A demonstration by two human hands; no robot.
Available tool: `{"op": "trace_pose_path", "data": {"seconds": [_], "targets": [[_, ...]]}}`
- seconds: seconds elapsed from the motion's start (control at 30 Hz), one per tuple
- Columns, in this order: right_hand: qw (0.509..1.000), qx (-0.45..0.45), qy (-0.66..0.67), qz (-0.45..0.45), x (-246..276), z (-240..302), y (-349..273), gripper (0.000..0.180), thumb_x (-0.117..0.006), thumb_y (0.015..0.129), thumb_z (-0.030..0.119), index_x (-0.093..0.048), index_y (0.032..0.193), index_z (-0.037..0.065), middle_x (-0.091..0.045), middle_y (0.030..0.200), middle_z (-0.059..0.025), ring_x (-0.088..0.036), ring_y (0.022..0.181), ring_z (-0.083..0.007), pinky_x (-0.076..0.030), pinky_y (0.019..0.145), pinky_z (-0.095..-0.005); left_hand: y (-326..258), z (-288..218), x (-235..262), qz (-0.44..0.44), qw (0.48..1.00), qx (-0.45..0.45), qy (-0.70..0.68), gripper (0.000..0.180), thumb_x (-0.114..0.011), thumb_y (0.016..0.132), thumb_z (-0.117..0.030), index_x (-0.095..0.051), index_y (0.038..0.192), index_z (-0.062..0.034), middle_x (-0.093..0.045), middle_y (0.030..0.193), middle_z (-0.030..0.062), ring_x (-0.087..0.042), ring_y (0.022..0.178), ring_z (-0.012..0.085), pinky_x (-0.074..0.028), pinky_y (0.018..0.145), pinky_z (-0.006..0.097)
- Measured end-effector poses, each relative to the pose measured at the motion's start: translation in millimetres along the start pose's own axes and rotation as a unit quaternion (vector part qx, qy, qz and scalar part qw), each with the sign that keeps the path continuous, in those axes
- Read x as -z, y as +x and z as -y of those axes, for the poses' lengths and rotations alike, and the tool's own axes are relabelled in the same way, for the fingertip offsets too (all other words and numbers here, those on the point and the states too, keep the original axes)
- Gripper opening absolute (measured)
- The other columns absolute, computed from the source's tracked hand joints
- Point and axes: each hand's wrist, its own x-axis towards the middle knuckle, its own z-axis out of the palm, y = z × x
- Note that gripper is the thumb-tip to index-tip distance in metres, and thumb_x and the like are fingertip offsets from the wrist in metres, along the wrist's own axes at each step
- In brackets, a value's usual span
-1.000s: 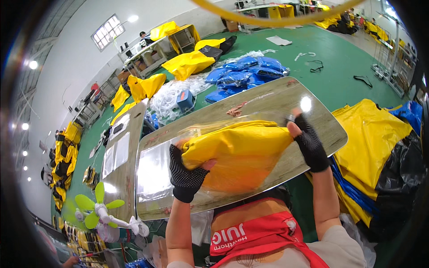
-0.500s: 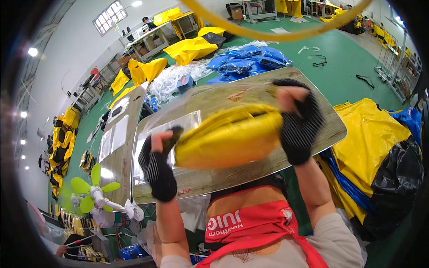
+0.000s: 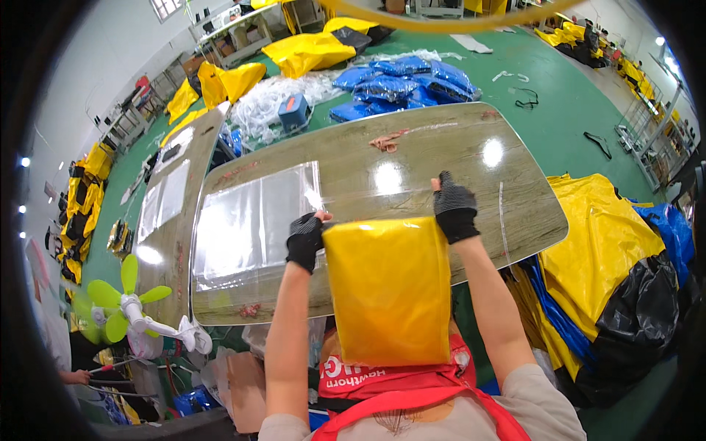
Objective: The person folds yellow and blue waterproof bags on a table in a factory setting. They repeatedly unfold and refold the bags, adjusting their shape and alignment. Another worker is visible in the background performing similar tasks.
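A folded yellow package (image 3: 390, 294), glossy and roughly square, hangs upright before my chest at the near edge of the wood-patterned table (image 3: 441, 158). It appears to sit inside a clear plastic bag, whose thin film stretches faintly between my hands above the yellow fold. My left hand (image 3: 305, 241), in a black fingerless glove, is closed at the package's upper left corner. At the upper right corner my right hand (image 3: 454, 209), gloved alike, is closed with the thumb pointing up. A stack of flat clear plastic bags (image 3: 257, 220) lies on the table's left half.
A light-green fan (image 3: 129, 301) stands at the left. Yellow and black sheeting (image 3: 603, 257) is heaped at the right. Beyond the table lie blue wrapped packages (image 3: 404, 84), white plastic film and a blue box (image 3: 294, 112). Another table (image 3: 165, 242) adjoins on the left.
Both hands have come closer together. The yellow package has swung from a flat, raised position to hanging upright, lower and nearer my body, uncovering the tabletop and bag stack.
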Motion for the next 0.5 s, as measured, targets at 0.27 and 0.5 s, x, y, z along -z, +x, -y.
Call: {"op": "trace_pose_path", "data": {"seconds": [0.27, 0.5], "targets": [[0.931, 0.315, 0.156, 0.102, -72, 91, 24, 0.011, -0.058, 0.077, 0.012, -0.064, 0.085, 0.008, -0.062, 0.088, -0.0106, -0.06, 0.089, -0.0309, -0.05, 0.073, -0.0411, 59, 65, -24, 0.047, 0.988, 0.034, -0.144, 0.03, -0.05, 0.095, -0.028, -0.064, 0.092, -0.0024, -0.063, 0.083, 0.004, -0.059, 0.073, 0.0141, -0.047, 0.067, 0.026], [0.888, 0.431, 0.054, 0.152, -81, 142, 58, 0.014, -0.058, 0.079, 0.021, -0.065, 0.082, 0.01, -0.063, 0.081, -0.0107, -0.064, 0.078, -0.0278, -0.052, 0.066, -0.0414, 34, 24, -23, -0.021, 0.992, -0.058, -0.112, 0.022, -0.054, 0.096, -0.02, -0.063, 0.094, 0.0, -0.064, 0.085, 0.0044, -0.059, 0.075, 0.0112, -0.047, 0.068, 0.023]]}}
